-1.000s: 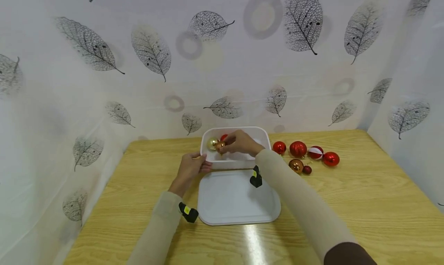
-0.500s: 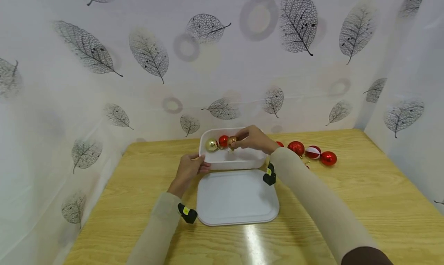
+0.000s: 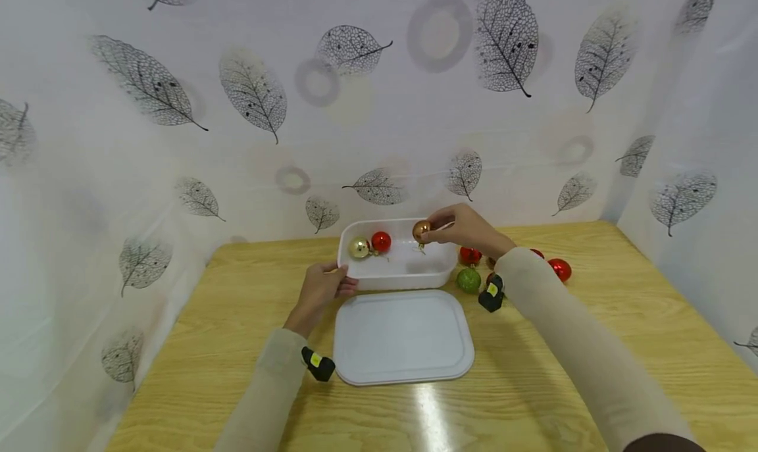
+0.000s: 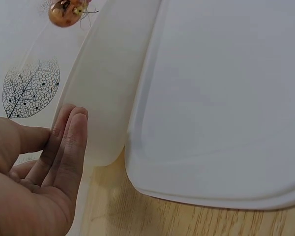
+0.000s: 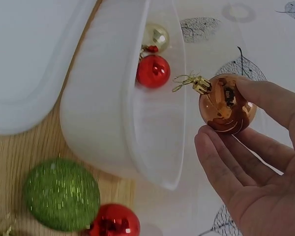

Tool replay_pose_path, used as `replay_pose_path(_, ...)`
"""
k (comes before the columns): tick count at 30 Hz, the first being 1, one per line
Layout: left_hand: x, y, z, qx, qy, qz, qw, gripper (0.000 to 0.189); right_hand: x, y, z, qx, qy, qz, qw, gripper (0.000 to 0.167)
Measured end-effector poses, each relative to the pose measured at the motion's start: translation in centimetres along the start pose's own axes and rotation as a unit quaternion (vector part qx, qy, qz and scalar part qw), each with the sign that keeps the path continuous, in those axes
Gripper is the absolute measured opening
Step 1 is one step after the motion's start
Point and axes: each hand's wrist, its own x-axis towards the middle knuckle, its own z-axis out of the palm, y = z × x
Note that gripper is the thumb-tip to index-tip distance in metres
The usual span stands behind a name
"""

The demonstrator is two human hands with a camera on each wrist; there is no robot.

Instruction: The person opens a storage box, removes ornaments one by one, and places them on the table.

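A shiny copper Christmas bauble [image 3: 421, 231] hangs over the right part of a white plastic box [image 3: 387, 282]. My right hand [image 3: 468, 228] pinches it between thumb and fingers, and its gold cap [image 5: 201, 85] points at the box in the right wrist view. Inside the box, toward the left, lie a pale gold bauble [image 3: 358, 247] and a red bauble [image 3: 381, 242]. My left hand [image 3: 320, 287] grips the front left corner of the box, thumb over the rim and fingers along the outer wall, as the left wrist view shows.
A white lid [image 3: 403, 337] lies flat in front of the box. Right of the box sit a glittery green bauble [image 3: 468, 280], a red bauble [image 3: 470, 255] and others partly hidden by my right sleeve. Another red bauble [image 3: 560, 269] lies farther right. A leaf-print curtain [image 3: 379, 110] stands behind the table.
My right hand has carried the copper bauble up and to the right, away from the two others in the box. The green bauble has come into view. My left hand keeps its hold.
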Motion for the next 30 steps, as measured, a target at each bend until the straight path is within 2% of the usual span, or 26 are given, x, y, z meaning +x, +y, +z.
replay_pose_path(7,0.1,-0.1,-0.1,0.001,-0.001,0.0,1.0,0.041,-1.8,1.2,-2.3,-0.033,0.021,0.008,0.9992,0.05)
replay_pose_path(14,0.0,-0.1,0.0,-0.003,0.001,-0.004,1.0,0.041,-3.8,2.6,-4.3,-0.034,0.025,0.024,0.9988,0.051)
replay_pose_path(22,0.0,0.1,-0.1,-0.002,0.0,-0.003,1.0,0.041,-6.3,4.6,-6.2,-0.032,0.045,0.063,0.9965,0.06)
replay_pose_path(30,0.1,-0.1,-0.1,0.006,0.0,-0.005,1.0,0.041,-9.1,6.9,-7.7,-0.042,0.051,0.075,0.995,0.065)
